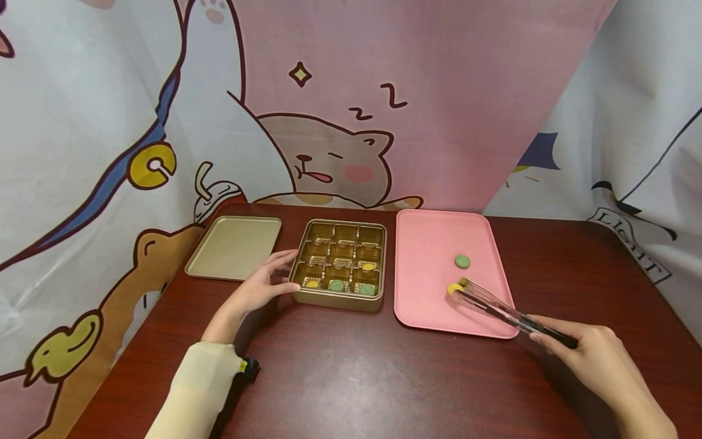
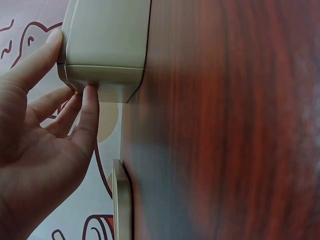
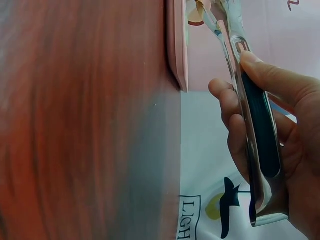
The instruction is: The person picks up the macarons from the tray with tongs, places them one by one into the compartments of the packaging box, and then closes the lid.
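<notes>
My left hand [image 1: 260, 286] rests against the left side of a gold square box [image 1: 337, 300], thumb at the front corner and fingertips along the side. Nine gold compartments divide the box. Yellow pieces lie in the front-left and middle-right compartments, green pieces [image 1: 337, 285] in the front-middle and front-right ones. In my right hand [image 1: 595, 350] I grip metal tongs [image 3: 260, 130] with dark handle inserts. Their tips reach over a pink tray [image 1: 428, 244], at a small round yellow piece [image 1: 453, 288]; whether they clamp it I cannot tell. Farther back on the tray lies a round green piece [image 1: 462, 261].
A flat gold lid [image 1: 233, 247] lies on the dark wooden table [image 1: 351, 372], left of the box. Behind the table and along its sides hangs a cartoon-printed cloth [image 1: 439, 110].
</notes>
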A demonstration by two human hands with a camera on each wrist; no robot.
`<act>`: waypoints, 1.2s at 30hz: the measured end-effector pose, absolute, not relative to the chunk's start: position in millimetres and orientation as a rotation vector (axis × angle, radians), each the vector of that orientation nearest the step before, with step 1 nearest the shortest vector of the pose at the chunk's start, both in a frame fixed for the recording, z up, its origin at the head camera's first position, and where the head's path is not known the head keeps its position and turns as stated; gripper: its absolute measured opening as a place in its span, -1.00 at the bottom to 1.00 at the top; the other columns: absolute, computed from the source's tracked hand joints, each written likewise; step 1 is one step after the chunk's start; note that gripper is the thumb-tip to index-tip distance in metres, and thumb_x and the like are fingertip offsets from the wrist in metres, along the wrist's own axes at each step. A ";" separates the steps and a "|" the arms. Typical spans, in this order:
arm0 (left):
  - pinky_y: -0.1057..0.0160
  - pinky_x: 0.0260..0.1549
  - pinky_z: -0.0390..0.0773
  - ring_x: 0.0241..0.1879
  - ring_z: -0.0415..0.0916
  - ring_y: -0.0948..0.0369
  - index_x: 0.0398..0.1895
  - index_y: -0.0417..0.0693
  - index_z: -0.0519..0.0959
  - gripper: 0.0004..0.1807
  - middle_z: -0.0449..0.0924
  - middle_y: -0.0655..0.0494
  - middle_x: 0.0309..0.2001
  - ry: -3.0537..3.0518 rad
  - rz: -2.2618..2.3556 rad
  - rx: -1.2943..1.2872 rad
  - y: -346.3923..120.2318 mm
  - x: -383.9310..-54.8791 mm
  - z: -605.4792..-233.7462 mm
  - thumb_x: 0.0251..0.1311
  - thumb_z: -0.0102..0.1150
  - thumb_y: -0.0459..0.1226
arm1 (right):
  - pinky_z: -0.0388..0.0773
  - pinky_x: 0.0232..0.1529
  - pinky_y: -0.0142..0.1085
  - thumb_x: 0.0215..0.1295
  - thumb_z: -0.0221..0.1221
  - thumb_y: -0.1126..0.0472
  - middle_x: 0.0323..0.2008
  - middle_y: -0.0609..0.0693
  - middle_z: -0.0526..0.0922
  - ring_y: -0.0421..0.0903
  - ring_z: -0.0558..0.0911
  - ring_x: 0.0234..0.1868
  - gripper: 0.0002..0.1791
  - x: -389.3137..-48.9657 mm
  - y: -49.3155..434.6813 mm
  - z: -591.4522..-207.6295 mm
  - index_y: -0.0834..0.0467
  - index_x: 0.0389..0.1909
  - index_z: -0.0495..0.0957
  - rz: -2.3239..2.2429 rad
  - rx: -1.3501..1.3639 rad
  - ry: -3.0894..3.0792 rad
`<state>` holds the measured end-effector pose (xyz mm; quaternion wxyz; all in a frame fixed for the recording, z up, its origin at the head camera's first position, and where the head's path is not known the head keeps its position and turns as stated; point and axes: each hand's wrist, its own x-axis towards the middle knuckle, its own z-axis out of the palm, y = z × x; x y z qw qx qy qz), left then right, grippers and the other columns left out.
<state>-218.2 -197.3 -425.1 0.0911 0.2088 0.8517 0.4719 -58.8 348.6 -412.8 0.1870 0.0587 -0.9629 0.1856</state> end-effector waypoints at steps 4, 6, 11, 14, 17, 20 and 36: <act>-0.02 0.16 0.44 0.24 0.33 -0.12 0.51 -0.18 0.22 -0.18 0.11 -0.13 0.50 2.539 1.414 0.657 -198.2 -217.2 -426.4 0.22 0.35 -0.24 | 0.29 -0.48 -0.67 -0.02 0.51 0.10 -0.36 0.04 0.81 -0.59 0.51 -0.39 -0.68 -61.4 345.7 -410.5 -0.06 -0.17 0.79 0.543 0.177 -2.705; 0.06 0.11 0.47 0.21 0.36 -0.09 0.50 -0.20 0.23 -0.18 0.13 -0.14 0.48 2.558 1.411 0.685 -198.4 -217.2 -427.6 0.22 0.36 -0.20 | 0.27 -0.48 -0.68 -0.01 0.51 0.10 -0.35 0.05 0.81 -0.59 0.50 -0.39 -0.68 -62.8 344.3 -409.3 -0.07 -0.16 0.79 0.549 0.173 -2.707; 0.03 0.13 0.45 0.22 0.35 -0.09 0.50 -0.21 0.21 -0.17 0.12 -0.14 0.49 2.543 1.416 0.676 -198.4 -218.0 -428.0 0.22 0.36 -0.22 | 0.24 -0.49 -0.67 -0.01 0.51 0.10 -0.34 0.09 0.81 -0.55 0.47 -0.43 -0.66 -66.8 339.5 -405.2 -0.04 -0.14 0.78 0.548 0.175 -2.717; -0.09 0.19 0.41 0.26 0.31 -0.14 0.52 -0.20 0.19 -0.18 0.08 -0.14 0.51 2.522 1.413 0.646 -197.8 -217.8 -426.0 0.22 0.34 -0.29 | 0.29 -0.48 -0.65 0.00 0.50 0.09 -0.33 0.09 0.81 -0.52 0.52 -0.40 -0.67 -70.1 336.3 -402.4 -0.06 -0.13 0.78 0.541 0.189 -2.713; -0.12 0.20 0.40 0.27 0.31 -0.15 0.52 -0.20 0.19 -0.18 0.08 -0.14 0.51 2.518 1.411 0.629 -197.0 -216.8 -424.3 0.22 0.33 -0.33 | 0.37 -0.45 -0.61 0.01 0.50 0.08 -0.32 0.08 0.81 -0.47 0.59 -0.35 -0.67 -73.3 332.6 -399.8 -0.09 -0.13 0.78 0.531 0.206 -2.705; -0.11 0.21 0.39 0.27 0.31 -0.13 0.52 -0.19 0.19 -0.18 0.08 -0.13 0.52 2.516 1.414 0.619 -196.7 -216.3 -424.1 0.22 0.33 -0.34 | 0.38 -0.45 -0.58 0.02 0.50 0.09 -0.32 0.09 0.81 -0.42 0.60 -0.37 -0.67 -76.3 328.6 -397.5 -0.05 -0.13 0.78 0.522 0.219 -2.702; -0.12 0.18 0.43 0.24 0.31 -0.15 0.51 -0.23 0.18 -0.20 0.07 -0.18 0.50 2.517 1.410 0.643 -198.5 -218.2 -424.9 0.24 0.31 -0.35 | 0.35 -0.35 -0.72 -0.05 0.53 0.16 -0.30 0.07 0.81 -0.28 0.69 -0.31 -0.66 -96.9 298.5 -392.1 0.03 -0.17 0.80 0.577 0.277 -2.615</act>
